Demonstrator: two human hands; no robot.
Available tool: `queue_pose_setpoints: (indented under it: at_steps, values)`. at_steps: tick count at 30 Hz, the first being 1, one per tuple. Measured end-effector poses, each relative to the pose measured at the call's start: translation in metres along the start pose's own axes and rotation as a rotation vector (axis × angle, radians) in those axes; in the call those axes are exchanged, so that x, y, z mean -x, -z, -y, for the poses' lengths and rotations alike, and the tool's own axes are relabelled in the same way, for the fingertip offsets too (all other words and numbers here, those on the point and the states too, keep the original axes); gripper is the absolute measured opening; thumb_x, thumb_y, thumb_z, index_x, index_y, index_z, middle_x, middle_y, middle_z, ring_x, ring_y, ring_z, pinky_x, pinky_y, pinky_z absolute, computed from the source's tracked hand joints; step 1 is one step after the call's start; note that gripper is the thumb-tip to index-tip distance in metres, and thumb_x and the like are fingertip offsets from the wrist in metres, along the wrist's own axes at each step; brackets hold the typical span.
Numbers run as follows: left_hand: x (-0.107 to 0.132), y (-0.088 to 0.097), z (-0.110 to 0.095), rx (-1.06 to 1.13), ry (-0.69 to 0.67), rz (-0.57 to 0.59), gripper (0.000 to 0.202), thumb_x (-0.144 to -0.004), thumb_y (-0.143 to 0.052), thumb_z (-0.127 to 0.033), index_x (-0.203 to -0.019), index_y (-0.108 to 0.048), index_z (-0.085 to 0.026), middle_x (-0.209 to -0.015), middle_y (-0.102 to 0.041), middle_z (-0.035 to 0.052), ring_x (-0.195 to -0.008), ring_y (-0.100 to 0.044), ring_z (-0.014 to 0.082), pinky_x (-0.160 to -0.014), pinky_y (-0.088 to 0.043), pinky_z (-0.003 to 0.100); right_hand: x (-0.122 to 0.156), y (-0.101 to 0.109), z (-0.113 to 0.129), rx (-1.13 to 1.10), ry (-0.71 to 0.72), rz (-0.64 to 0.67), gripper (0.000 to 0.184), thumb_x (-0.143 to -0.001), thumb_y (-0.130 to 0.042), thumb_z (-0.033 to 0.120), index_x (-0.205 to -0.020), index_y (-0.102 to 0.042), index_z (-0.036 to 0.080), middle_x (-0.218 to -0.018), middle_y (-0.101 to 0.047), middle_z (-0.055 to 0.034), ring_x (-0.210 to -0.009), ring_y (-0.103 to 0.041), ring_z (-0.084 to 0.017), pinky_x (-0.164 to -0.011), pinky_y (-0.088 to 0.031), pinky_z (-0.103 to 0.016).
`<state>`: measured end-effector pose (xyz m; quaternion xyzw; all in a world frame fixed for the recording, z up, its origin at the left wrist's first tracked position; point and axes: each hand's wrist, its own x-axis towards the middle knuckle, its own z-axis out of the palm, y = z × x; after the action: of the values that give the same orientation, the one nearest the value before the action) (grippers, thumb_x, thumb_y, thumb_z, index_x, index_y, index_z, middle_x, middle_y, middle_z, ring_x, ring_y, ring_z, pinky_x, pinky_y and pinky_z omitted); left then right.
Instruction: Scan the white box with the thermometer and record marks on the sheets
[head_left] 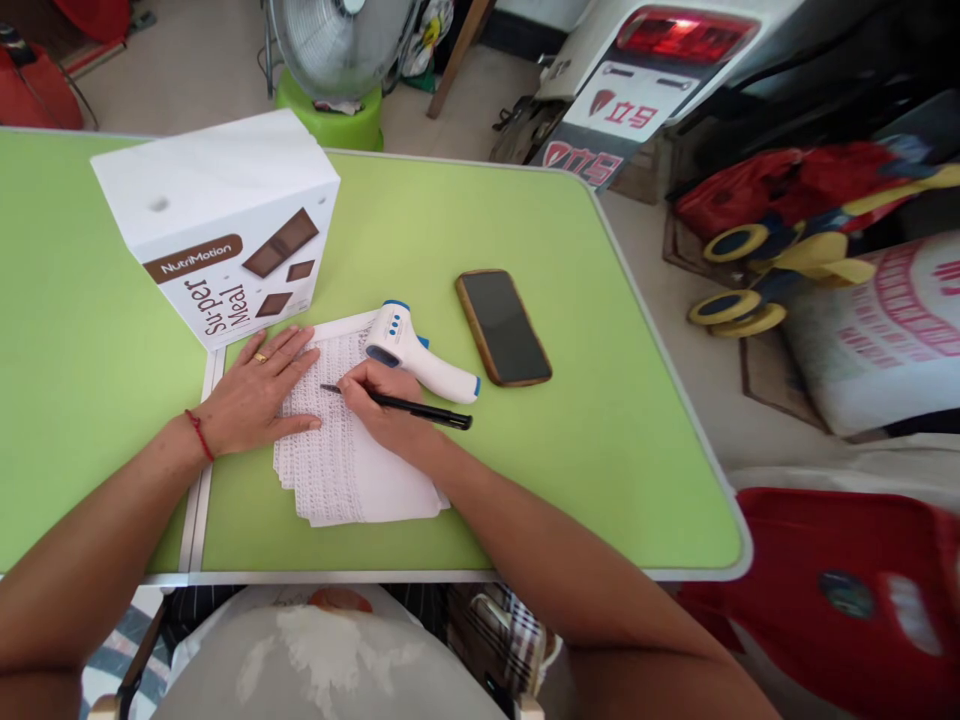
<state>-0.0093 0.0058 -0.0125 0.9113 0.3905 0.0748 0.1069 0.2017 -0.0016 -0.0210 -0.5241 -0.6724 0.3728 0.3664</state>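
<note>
White stacked paper is pressed flat by the left hand, its fingers spread apart; a black pen is clamped between the fingers of the right hand. If pressure eases, the sheets could slip, skewing the pen's line; the thermometer at one o'clock could be knocked.

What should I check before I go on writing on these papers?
Black pen in the right hand: ok, held with its tip over the sheet.
Left hand steadying the printed paper sheets: ok, lying flat on them.
Infrared thermometer off the paper: not ok, its head overlaps the top edge.
Phone away from the writing hand: ok, lying apart on the green table.
Marks on the top sheet legible: cannot tell, too small to read.
</note>
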Motion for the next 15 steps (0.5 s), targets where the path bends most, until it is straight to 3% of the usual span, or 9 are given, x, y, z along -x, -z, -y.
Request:
queue_pose_setpoints:
  at_steps: [15]
  values:
    - [0.0006,-0.0007,0.0021,-0.006,-0.010,-0.014,0.081,-0.093,-0.040,-0.068,-0.147,-0.035,-0.007,-0.157,-0.025,0.0213,-0.147,-0.021,0.0354,-0.118,-0.016,0.057,-0.0006,0.0003,-0.0003,0.011,-0.026,-0.010,0.018,-0.078,-0.052,0.032,-0.064,-0.052,0.022,-0.057,-0.059,0.0016,-0.054,-0.051,-0.013,-0.053,-0.039,-0.027]
